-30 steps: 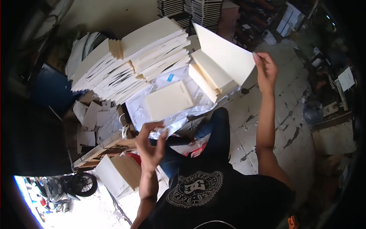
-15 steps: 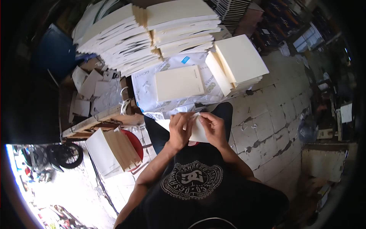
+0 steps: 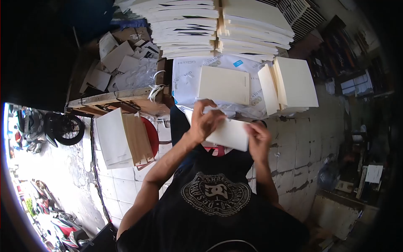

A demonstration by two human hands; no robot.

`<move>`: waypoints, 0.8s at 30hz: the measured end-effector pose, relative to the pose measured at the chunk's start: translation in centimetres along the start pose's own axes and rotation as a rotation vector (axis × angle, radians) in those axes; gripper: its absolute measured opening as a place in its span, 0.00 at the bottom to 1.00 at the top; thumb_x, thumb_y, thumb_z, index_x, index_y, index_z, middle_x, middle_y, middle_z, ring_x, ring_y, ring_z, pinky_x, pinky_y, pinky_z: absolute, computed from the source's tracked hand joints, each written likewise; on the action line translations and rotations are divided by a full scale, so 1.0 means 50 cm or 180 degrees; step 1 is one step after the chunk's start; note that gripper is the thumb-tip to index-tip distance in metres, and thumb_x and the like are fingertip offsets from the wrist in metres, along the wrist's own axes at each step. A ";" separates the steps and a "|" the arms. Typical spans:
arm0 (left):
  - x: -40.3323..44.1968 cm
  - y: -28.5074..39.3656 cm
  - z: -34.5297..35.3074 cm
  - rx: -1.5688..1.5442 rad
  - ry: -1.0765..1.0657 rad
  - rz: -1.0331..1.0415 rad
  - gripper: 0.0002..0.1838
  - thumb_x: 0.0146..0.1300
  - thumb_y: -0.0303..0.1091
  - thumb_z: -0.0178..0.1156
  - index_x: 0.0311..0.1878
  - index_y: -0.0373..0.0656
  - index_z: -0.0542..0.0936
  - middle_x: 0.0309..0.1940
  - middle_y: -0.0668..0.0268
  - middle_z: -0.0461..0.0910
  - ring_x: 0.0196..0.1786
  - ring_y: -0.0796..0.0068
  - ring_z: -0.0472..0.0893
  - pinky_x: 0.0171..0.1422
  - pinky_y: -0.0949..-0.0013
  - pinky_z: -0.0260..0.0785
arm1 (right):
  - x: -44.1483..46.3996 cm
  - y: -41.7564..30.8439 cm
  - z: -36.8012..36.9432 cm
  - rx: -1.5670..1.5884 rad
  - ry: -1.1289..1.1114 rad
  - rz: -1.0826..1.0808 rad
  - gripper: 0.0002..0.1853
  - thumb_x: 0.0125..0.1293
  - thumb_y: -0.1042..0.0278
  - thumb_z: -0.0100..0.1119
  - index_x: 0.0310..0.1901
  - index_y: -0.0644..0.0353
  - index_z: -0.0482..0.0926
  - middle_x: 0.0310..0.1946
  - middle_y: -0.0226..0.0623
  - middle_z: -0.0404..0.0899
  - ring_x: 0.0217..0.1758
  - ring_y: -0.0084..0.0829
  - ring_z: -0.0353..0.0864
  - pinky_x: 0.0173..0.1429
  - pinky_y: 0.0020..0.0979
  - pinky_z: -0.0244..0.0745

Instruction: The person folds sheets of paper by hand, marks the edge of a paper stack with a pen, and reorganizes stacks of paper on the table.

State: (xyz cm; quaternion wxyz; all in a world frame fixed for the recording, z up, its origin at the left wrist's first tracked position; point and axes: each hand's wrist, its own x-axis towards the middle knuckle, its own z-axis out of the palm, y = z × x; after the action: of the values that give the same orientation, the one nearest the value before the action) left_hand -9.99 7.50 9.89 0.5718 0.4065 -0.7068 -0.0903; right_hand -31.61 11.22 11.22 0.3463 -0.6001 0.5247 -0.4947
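A cream-coloured booklet (image 3: 228,135) is held slightly tilted over my lap. My right hand (image 3: 259,140) grips its right end, thumb and fingers closed around the edge. Bent over the upper left part of the booklet is my left hand (image 3: 205,122); its fingers are curled against the edge and a little blurred. Just beyond the hands, another cream booklet (image 3: 224,85) with small print along its right side lies on a paper-wrapped block (image 3: 184,77). To its right stands a short stack of cream booklets (image 3: 296,82).
Tall stacks of booklets (image 3: 184,29) rise at the back. A wooden-edged bin (image 3: 113,97) of paper scraps stands at left. Below it, more booklets (image 3: 119,136) rest on a red stool (image 3: 151,136). A parked motorcycle (image 3: 54,128) is at far left; cracked floor tiles (image 3: 289,147) lie right.
My hands have moved apart: the right has slid to the booklet's right end, while the left stays at the upper left. More of the booklet shows. The view has shifted.
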 end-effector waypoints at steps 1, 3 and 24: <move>0.006 -0.041 -0.022 0.0260 0.0109 -0.0150 0.11 0.46 0.20 0.73 0.33 0.42 0.84 0.38 0.57 0.78 0.42 0.57 0.80 0.45 0.61 0.73 | 0.002 -0.028 -0.043 -0.0193 0.0425 0.0167 0.07 0.67 0.72 0.65 0.40 0.68 0.85 0.26 0.25 0.78 0.30 0.14 0.74 0.32 0.20 0.67; 0.052 -0.143 -0.093 0.0677 0.0588 -0.0401 0.11 0.49 0.15 0.69 0.34 0.41 0.83 0.31 0.61 0.80 0.35 0.63 0.81 0.40 0.64 0.72 | -0.008 -0.068 -0.171 -0.0182 0.0688 0.0336 0.07 0.68 0.72 0.62 0.39 0.67 0.85 0.20 0.26 0.75 0.22 0.15 0.69 0.28 0.19 0.64; -0.079 -0.217 0.008 0.1119 -0.0684 -0.1901 0.13 0.52 0.34 0.73 0.38 0.38 0.86 0.32 0.60 0.85 0.30 0.66 0.85 0.38 0.65 0.76 | 0.150 0.227 0.038 0.1110 0.1230 0.0638 0.10 0.70 0.68 0.63 0.46 0.64 0.77 0.43 0.35 0.81 0.47 0.22 0.76 0.53 0.25 0.70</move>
State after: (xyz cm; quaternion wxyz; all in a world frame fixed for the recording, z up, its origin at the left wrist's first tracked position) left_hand -5.16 2.96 0.42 0.3640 0.6753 -0.6178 -0.1727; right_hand -33.36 1.34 1.84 0.3851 -0.3710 0.5446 -0.6461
